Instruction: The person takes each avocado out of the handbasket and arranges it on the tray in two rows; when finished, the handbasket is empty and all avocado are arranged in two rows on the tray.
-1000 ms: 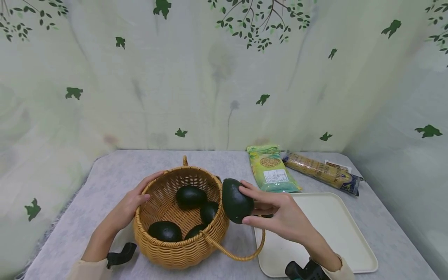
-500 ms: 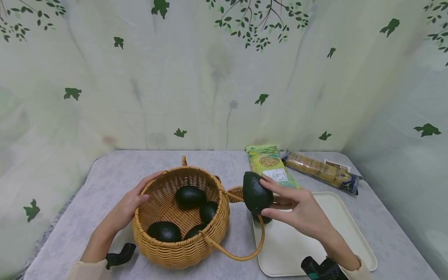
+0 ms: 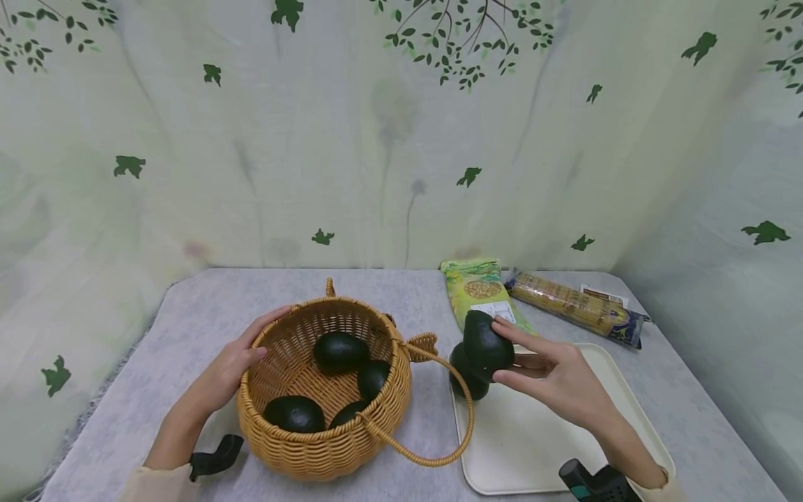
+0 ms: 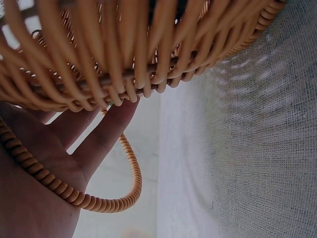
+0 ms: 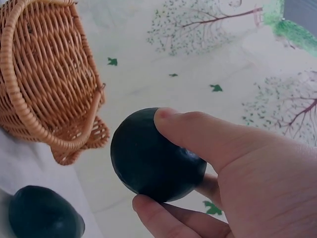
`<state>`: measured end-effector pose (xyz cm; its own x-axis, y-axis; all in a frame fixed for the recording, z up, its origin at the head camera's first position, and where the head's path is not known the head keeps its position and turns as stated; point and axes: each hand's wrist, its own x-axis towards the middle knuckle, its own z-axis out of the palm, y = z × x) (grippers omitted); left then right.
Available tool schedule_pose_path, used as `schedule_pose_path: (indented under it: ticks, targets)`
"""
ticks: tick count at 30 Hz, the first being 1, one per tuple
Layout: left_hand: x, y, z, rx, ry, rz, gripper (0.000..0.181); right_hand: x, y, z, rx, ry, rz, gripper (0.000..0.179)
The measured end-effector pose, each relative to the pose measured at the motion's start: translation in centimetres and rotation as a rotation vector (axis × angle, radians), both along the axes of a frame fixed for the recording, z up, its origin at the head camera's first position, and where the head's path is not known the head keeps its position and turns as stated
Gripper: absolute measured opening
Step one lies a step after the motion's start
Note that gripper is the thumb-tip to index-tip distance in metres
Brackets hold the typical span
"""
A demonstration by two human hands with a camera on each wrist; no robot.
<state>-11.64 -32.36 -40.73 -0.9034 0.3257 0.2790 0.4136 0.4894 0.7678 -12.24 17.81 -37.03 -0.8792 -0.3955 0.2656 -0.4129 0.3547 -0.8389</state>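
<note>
The right hand (image 3: 552,376) pinches a dark green, smooth, egg-shaped avocado (image 3: 488,344) between thumb and fingertips, parted only as far as the fruit's width, and holds it over the far left part of a white rectangular tray (image 3: 527,453) with rounded corners. Just behind it, partly hidden by it, a second dark green avocado (image 3: 465,380) sits at the tray's left edge. The left hand (image 3: 235,362) grips the left side of a round, honey-brown wicker basket (image 3: 301,457), its thumb over the rim and its fingers spread along the outside (the left wrist view shows fingertips against the weave, with a coiled handle loop crossing the palm). Four more dark green avocados (image 3: 341,352) lie in the basket, apart from the held one: one toward the far side, one near the front left and two along the right wall. A coiled wicker handle (image 3: 433,463) hangs out from the basket's right side toward the tray, beside a small woven flap (image 3: 424,346). Beyond the tray, a green and yellow plastic bag (image 3: 479,289) with a white label lies beside a long, clear-wrapped yellowish packet (image 3: 574,307) on the grey cloth-covered tabletop (image 3: 238,293).
</note>
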Motion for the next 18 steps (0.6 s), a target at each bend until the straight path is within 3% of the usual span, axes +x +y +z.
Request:
schedule_pose_path:
  ticks: [8,18]
  targets:
    - [0.0,-0.1,0.0,0.003,0.0,-0.004,0.058,-0.3,1.0,-1.0,0.069,-0.019,-0.094,0.064]
    - [0.0,0.0,-0.1,0.004,-0.006,0.001,0.057,-0.9,2.1,-2.2,0.109,-0.044,-0.109,0.064]
